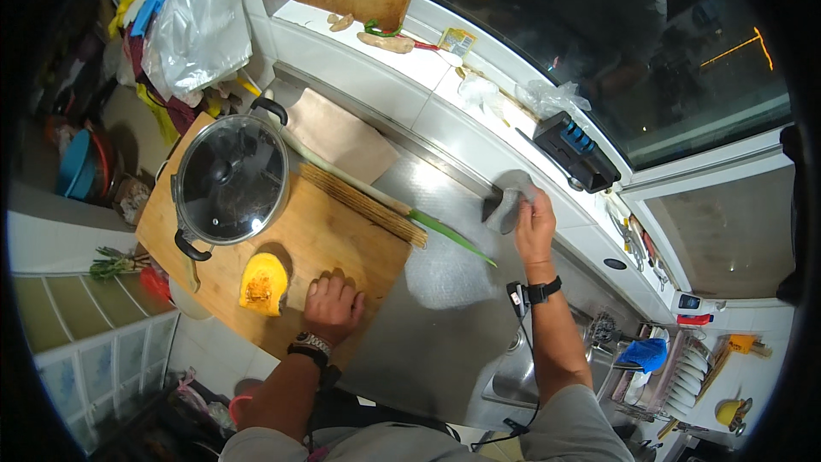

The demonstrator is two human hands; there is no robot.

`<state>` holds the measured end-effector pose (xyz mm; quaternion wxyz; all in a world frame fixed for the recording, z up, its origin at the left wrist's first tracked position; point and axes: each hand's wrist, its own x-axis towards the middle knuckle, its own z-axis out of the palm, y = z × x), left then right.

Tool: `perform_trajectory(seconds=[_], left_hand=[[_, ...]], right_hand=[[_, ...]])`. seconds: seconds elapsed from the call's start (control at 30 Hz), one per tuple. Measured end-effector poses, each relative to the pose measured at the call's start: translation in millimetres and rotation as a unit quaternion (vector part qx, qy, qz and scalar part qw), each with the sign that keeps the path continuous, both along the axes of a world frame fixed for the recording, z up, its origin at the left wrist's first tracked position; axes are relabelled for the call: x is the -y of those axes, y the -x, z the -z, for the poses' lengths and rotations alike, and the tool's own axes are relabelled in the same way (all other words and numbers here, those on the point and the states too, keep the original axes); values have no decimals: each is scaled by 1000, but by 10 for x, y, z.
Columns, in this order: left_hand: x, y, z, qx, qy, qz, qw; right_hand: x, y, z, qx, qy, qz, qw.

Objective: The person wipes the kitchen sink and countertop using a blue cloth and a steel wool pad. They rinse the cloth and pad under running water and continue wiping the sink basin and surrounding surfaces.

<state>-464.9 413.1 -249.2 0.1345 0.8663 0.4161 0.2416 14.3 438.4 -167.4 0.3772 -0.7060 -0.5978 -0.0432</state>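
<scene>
My left hand (332,308) rests palm down on the wooden cutting board (378,269), fingers bent; whether anything lies under it is hidden. Just left of it stands a cut piece of pumpkin (263,285) with orange flesh and seedy hollow showing. My right hand (535,224) pinches a grey cloth (507,205) above the steel counter near the tiled ledge. A lidded pot (232,179) with black handles sits on the board's far left. Along the board's back edge lie a ribbed bamboo mat (362,205) and a long scallion (449,234), its green tip pointing towards my right side.
Bubble wrap (446,276) and a beige sheet (340,135) lie on the steel counter (410,346). A black knife sharpener (577,151) stands on the window ledge. At right are a sink (513,385) and a dish rack with plates (687,372).
</scene>
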Motion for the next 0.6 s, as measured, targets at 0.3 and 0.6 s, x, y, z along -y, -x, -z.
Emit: perform_trajectory(seconds=[0.3, 0.6], left_hand=[[-8, -16, -14, 3, -11, -6, 1000], [-16, -17, -4, 4, -15, 1, 1000]], right_hand=[[145, 125, -426, -235, -111, 117, 959], [282, -187, -764, 376, 84, -85, 919]])
